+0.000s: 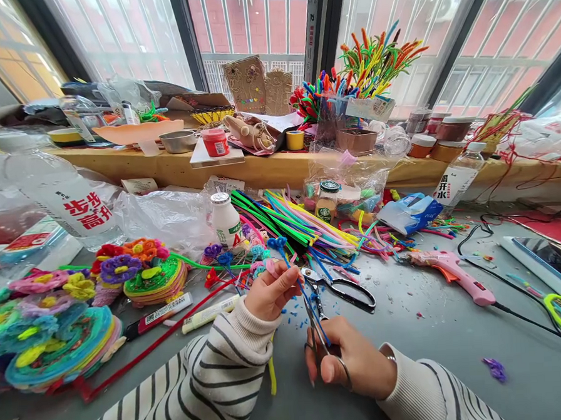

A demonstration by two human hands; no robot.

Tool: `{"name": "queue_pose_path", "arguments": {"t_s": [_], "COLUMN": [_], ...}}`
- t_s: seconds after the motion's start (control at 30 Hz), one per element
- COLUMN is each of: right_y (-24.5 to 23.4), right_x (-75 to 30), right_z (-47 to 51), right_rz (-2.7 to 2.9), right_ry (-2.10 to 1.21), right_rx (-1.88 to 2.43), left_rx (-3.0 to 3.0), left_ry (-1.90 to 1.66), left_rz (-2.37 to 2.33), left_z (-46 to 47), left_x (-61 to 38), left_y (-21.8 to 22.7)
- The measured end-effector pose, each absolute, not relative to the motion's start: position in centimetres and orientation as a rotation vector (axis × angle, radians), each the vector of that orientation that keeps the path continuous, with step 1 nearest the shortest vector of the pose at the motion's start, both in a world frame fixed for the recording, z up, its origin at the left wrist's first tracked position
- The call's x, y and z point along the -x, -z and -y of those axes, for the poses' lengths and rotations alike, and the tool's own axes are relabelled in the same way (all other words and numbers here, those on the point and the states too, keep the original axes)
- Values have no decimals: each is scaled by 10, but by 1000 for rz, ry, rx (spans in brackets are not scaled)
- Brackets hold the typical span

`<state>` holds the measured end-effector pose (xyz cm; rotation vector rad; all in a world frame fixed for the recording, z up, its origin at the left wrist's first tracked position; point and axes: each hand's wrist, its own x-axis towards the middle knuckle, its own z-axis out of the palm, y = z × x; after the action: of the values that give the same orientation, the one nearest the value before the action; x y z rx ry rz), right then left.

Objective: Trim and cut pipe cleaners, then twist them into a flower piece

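Head view: shows 1 grey table [456, 326] across lower frame and 1 wooden shelf [269, 170] along the back at 12, crowded w/ craft bits. At 9–10, 1 big clear bottle [68, 202] w/ red lettering, lying tilted. At 8–9, 2 clear flower-disc stacks [57, 356] of coiled pipe cleaner; more beyond, count unclear. Just above centre, 1 loose pipe-cleaner pile [300, 224], mixed colours, too many to count. Beside it at 11, 1 small white bottle [225, 220], upright. At 3–4, 1 pink glue gun [453, 276] flat on table.

Hands: 2, both in striped sleeves. L hand [270, 295] at centre, thumb & forefinger pinched tight on 1 blue pipe cleaner [278, 243], just below its curled head; stem running down toward 5. R hand [349, 360] at 5 of L hand, closed round 1 pr metal scissors [317, 324], tips toward 12, against the blue stem. At 12 of R hand, 1 pr black-handled scissors [345, 289], flat on table, touched by neither hand. At 4, 1 purple scrap [494, 369].
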<state>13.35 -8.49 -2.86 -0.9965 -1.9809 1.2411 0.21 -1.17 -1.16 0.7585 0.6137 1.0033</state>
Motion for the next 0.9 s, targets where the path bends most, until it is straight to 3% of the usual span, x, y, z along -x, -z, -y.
{"name": "queue_pose_path", "arguments": {"t_s": [0.67, 0.9], "right_y": [35, 33], "right_x": [-132, -128], "right_z": [83, 82], "right_rz": [1941, 1846], "right_ry": [-1261, -1046], "right_rx": [1080, 1120], "left_rx": [-920, -801], "left_ry": [-1025, -1027], "left_rz": [-702, -679], "left_z": [15, 13], "left_x": [-4, -4], "left_y": [13, 13]}}
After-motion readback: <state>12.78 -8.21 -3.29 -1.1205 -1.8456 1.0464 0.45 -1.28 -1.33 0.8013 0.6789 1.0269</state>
